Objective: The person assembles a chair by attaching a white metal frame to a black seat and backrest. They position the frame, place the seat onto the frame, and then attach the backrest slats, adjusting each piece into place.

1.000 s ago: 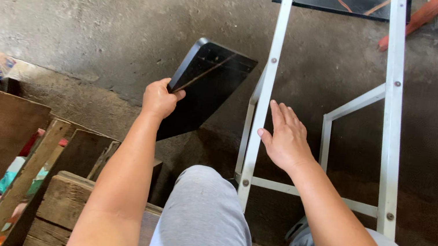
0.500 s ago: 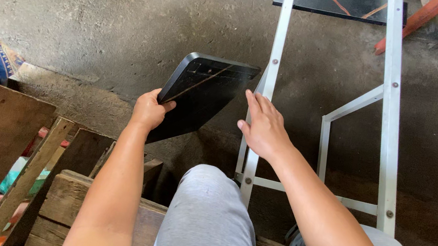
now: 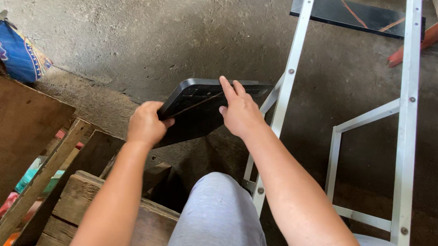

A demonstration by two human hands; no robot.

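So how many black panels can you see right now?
2. One black panel is held by the left hand with the right hand on top; another black panel lies across the metal frame. More may be hidden.

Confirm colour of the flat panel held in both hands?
Black panel, with a thin brownish diagonal streak across its face; head view, the only one, shows it.

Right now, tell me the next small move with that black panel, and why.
Probably swing the black panel a little right toward the metal frame. The left hand grips its lower corner, the right hand lies flat on its upper face, and its far edge sits close beside the frame's left rail, tilted and seemingly off the ground, so both hands can steer it.
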